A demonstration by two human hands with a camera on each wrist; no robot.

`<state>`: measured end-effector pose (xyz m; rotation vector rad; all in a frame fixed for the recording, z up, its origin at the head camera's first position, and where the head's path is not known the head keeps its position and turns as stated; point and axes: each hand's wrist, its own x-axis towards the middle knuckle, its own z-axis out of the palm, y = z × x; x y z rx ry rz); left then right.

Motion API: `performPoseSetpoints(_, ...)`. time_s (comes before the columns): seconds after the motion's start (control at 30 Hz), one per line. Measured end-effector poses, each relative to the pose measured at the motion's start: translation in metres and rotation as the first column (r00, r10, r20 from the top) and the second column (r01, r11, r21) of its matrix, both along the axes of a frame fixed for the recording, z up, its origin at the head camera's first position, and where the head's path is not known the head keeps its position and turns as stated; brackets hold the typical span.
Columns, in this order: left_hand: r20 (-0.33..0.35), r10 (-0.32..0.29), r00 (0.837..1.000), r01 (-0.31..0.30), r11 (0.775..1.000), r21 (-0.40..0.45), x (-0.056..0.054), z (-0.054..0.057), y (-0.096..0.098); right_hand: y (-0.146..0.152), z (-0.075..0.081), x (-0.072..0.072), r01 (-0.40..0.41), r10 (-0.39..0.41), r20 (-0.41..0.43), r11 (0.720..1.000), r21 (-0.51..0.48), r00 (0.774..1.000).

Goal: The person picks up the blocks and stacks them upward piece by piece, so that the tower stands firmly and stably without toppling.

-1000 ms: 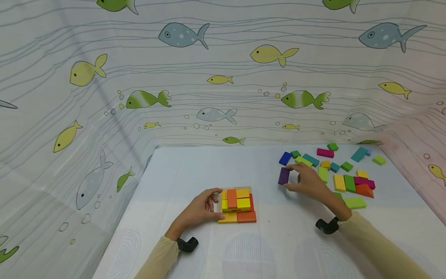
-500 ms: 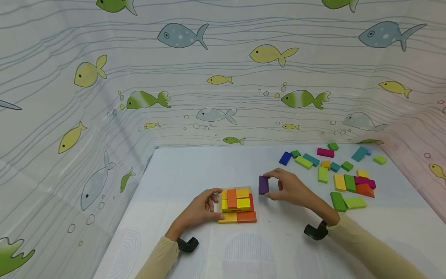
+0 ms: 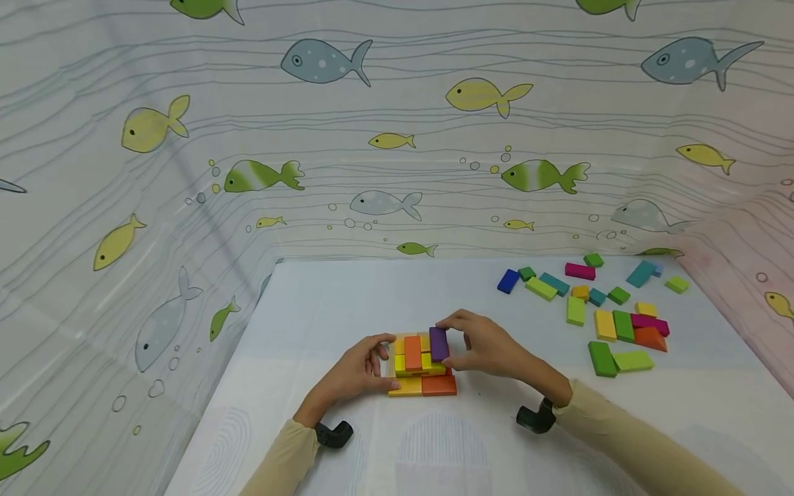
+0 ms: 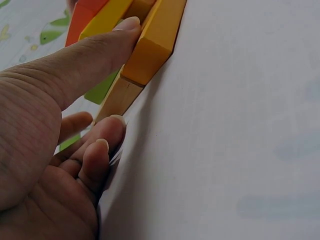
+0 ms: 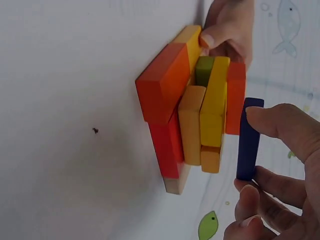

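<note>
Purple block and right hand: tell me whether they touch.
Touching: the right wrist view shows the right hand pinching the purple block by its ends.

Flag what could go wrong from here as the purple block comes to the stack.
The purple block, pinched in the right hand, could knock the top orange block, which lies close beside it.
If let go early, it might land crooked, since the right wrist view shows it apart from the upper yellow block.
The left hand touches the front yellow block, so a slip might shift it.
</note>
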<state>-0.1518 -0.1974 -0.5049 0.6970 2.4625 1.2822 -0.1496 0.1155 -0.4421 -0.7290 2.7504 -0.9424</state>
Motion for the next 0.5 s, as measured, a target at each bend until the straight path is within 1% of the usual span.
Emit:
performPoseSetpoints(0.23, 0.003, -0.002, 1.0, 0.002, 1.0, 0.002, 0.001, 0.0, -0.001, -0.015, -0.005, 0.002, -0.013, 0.013, 0.007, 0.999, 0.037, 1.0)
performPoseSetpoints(0.4, -0.004, -0.006, 1.0, 0.006, 1.0, 0.005, 0.001, 0.0, -0.001, -0.018, -0.005, 0.003, -0.017, 0.017, 0.001, 1.0, 0.026, 1.0)
performPoseSetpoints(0.5, -0.005, -0.001, 1.0, 0.001, 1.0, 0.006, 0.0, 0.0, -0.001, -0.017, -0.004, 0.003, -0.022, 0.022, 0.013, 1.0, 0.016, 1.0)
